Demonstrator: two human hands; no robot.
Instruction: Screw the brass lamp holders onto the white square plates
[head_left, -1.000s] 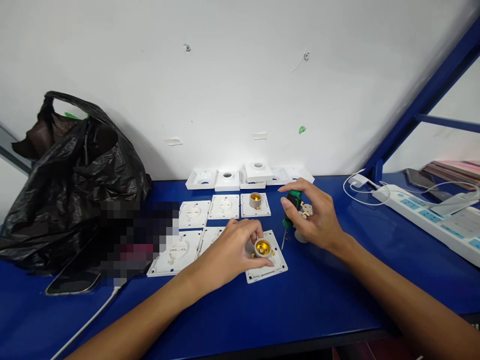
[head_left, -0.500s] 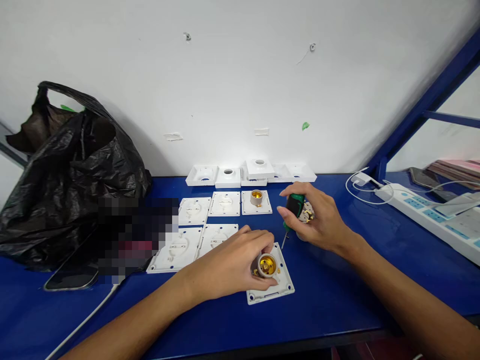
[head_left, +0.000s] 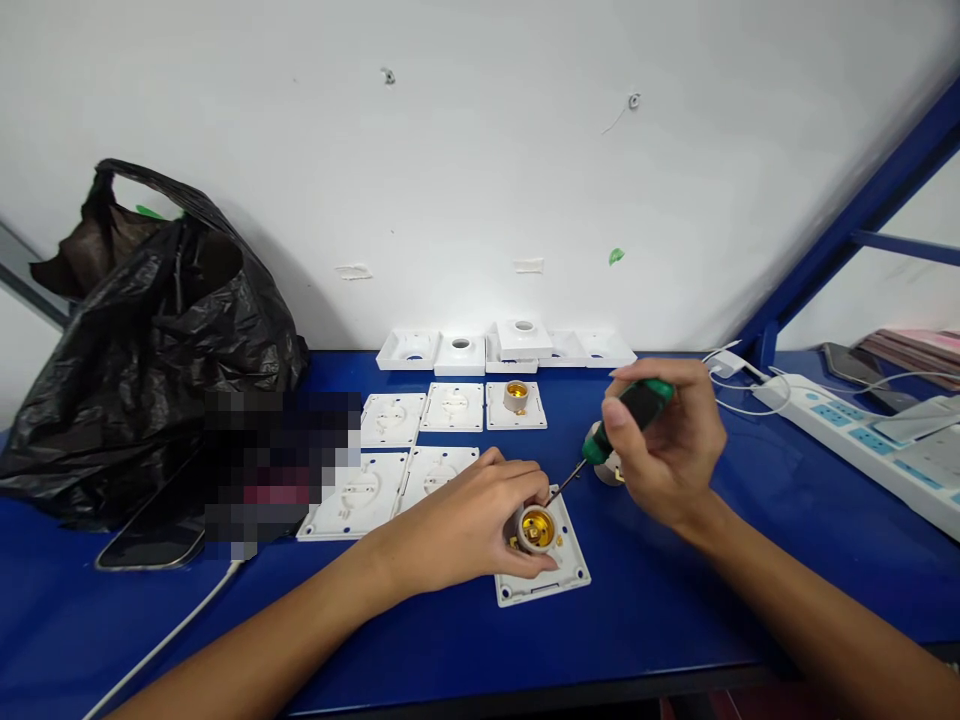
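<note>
My left hand (head_left: 499,525) is closed around a lamp socket (head_left: 537,528) with a brass-coloured inside, which sits on a square white base plate (head_left: 536,590). In my right hand (head_left: 671,450) is a screwdriver (head_left: 630,418) with a green and black handle. Its shaft slants down to the left, the tip near the socket's far rim; contact there cannot be made out. Partly hidden behind the right hand, another pale socket piece (head_left: 609,470) lies on the blue table. Farther back, a second socket (head_left: 516,396) stands on its own white plate (head_left: 536,420).
Several white plates (head_left: 360,490) lie left of my hands. White square covers (head_left: 459,355) line the wall. A black plastic bag (head_left: 157,370) and a phone (head_left: 154,545) are at left. A white power strip (head_left: 847,420) with cables runs along the right side of the table (head_left: 420,650).
The screwdriver has tilted from near upright to a slant, its tip now closer to the socket. My right hand has turned and shifted right. My left hand keeps its grip on the socket.
</note>
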